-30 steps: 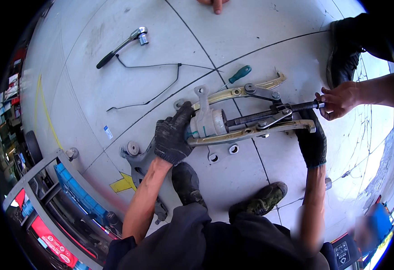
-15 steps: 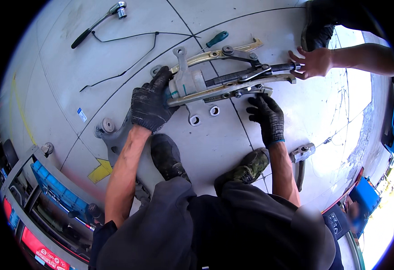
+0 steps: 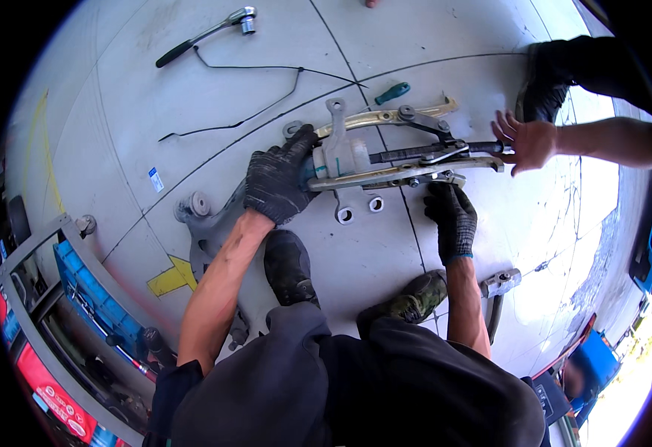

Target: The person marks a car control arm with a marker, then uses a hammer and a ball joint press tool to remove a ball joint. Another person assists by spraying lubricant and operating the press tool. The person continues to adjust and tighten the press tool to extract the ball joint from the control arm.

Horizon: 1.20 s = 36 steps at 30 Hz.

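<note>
A metal gear puller [image 3: 400,176] with long jaws lies over a light grey cylindrical mount [image 3: 352,156] with bolt-hole ears, its threaded center screw [image 3: 408,153] pointing right. My gloved left hand [image 3: 277,182] wraps round the left end, where the jaw tips meet the mount. The palm hides part of that end. A dark grey suspension arm [image 3: 221,223] extends from there toward the lower left. Under the puller's right end, my gloved right hand [image 3: 452,220] has its fingers curled at the near leg. Another person's bare hand [image 3: 531,143] is spread at the screw's outer end.
A ratchet with socket [image 3: 210,36], a bent black rod [image 3: 266,68] and a green-handled screwdriver [image 3: 393,92] lie on the tiled floor beyond. A hammer [image 3: 499,287] rests near my right foot. At left stands a tool cart [image 3: 24,261]; the other person's shoe [image 3: 542,93] is at the right.
The view has shifted, so the scene sits lower and farther right. The other person's fingers have spread at the screw end. My hands stay at the puller.
</note>
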Tool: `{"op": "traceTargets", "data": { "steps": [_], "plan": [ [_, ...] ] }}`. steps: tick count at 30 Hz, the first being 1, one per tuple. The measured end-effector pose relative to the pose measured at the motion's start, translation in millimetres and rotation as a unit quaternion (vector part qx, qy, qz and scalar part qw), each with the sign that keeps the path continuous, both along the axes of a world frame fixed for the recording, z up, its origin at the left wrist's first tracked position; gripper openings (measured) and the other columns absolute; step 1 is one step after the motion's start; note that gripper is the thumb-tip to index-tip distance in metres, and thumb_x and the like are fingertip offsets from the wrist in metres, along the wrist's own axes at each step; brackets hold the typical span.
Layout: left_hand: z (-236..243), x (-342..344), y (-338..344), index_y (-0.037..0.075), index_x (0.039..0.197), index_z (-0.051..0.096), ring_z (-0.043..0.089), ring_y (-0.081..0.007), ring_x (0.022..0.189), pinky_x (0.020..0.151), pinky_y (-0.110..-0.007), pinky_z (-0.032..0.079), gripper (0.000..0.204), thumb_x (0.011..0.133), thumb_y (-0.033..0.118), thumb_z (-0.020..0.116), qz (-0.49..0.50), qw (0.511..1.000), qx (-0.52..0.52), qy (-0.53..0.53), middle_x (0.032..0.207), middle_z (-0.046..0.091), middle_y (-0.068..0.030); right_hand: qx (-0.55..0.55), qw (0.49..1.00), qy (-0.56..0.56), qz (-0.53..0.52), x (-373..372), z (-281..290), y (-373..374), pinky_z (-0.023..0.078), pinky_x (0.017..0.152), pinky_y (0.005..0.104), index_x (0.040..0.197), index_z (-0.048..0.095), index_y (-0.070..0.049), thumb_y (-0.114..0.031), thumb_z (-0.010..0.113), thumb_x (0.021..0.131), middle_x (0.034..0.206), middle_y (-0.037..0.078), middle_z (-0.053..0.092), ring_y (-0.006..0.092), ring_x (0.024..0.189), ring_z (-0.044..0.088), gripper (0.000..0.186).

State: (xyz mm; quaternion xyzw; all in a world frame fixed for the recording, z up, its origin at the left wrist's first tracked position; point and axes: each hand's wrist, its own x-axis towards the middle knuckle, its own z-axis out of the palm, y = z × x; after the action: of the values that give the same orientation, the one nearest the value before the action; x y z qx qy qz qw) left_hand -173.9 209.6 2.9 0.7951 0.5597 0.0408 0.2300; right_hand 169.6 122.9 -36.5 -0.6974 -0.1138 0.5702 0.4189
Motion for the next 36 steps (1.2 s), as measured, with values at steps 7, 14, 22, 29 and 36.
{"op": "traceTargets", "data": {
  "steps": [7, 14, 22, 29, 36],
  "plan": [
    [7.8, -9.1, -5.2, 0.015, 0.146, 0.054, 0.071, -0.0298, 0.096, 0.085, -0.046, 0.050, 0.086, 0.068, 0.031, 0.088, 0.015, 1.000, -0.001, 0.021, 0.145, 0.062, -0.0111, 0.090, 0.939, -0.224, 0.246, -27.8, 35.5, -9.5, 0.053, 0.064, 0.0253, 0.118, 0.071, -0.001, -0.014, 0.071, 0.099, 0.095, 0.008, 0.076, 0.0115, 0.074, 0.068, 0.023],
    [-2.4, -5.1, -5.8, 0.012, 0.142, 0.058, 0.072, -0.0331, 0.091, 0.080, -0.047, 0.053, 0.082, 0.068, 0.031, 0.088, 0.019, 0.998, 0.055, -0.027, 0.133, 0.068, -0.0147, 0.197, 0.829, -0.307, 0.424, -124.6, 103.1, 34.0, 0.058, 0.069, 0.0304, 0.134, 0.067, -0.011, -0.004, 0.078, 0.090, 0.091, 0.008, 0.077, 0.0146, 0.074, 0.073, 0.046],
    [2.1, -6.0, -1.7, 0.009, 0.137, 0.061, 0.072, -0.0333, 0.085, 0.075, -0.046, 0.055, 0.075, 0.068, 0.027, 0.086, 0.016, 0.997, 0.060, -0.044, 0.134, 0.067, -0.0166, 0.272, 0.822, -0.310, 0.394, -127.2, 77.8, 43.3, 0.060, 0.073, 0.0307, 0.123, 0.073, -0.009, 0.001, 0.071, 0.092, 0.096, 0.011, 0.079, 0.0182, 0.082, 0.078, 0.032],
    [2.0, -7.3, -4.7, 0.013, 0.134, 0.064, 0.070, -0.0302, 0.083, 0.075, -0.045, 0.051, 0.064, 0.073, 0.023, 0.080, 0.028, 0.997, 0.066, -0.039, 0.140, 0.065, -0.0120, 0.272, 0.823, -0.315, 0.387, -124.3, 70.3, 34.4, 0.061, 0.074, 0.0297, 0.126, 0.072, -0.005, 0.006, 0.071, 0.091, 0.100, 0.012, 0.079, 0.0165, 0.085, 0.078, 0.037],
    [-1.2, -8.6, -5.5, 0.011, 0.136, 0.062, 0.070, -0.0311, 0.083, 0.074, -0.046, 0.050, 0.066, 0.074, 0.023, 0.080, 0.033, 0.997, 0.045, -0.046, 0.135, 0.067, -0.0120, 0.264, 0.842, -0.286, 0.374, -124.2, 67.2, 32.5, 0.062, 0.077, 0.0304, 0.126, 0.072, -0.004, 0.007, 0.074, 0.090, 0.103, 0.011, 0.079, 0.0179, 0.087, 0.078, 0.038]
  ]
}}
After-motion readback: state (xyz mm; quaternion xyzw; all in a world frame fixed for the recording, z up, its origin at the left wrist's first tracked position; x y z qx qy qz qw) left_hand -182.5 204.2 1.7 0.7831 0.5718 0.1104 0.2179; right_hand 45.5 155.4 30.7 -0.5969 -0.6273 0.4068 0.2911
